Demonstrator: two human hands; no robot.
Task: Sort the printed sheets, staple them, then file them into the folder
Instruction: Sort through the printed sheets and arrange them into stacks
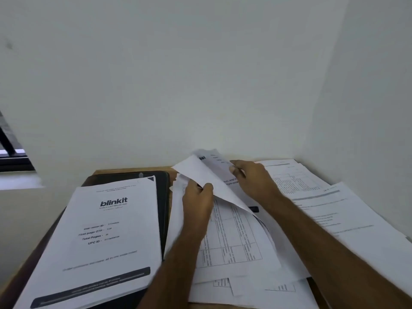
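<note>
A stack of printed sheets with a "blinkit" cover page [104,237] lies on a black folder [161,197] at the left of the desk. In the middle, loose sheets printed with tables [234,241] are spread out. My left hand [197,204] pinches the lower edge of a raised "blinkit" sheet [205,172]. My right hand [252,177] grips the same sheet at its top right, and the sheet tilts up from the pile. No stapler shows in this view.
More printed sheets [323,206] fan out along the right wall. The wooden desk [131,169] sits in a corner between white walls. A dark window frame [11,152] is at the far left. A small black object [254,209] peeks out under the papers.
</note>
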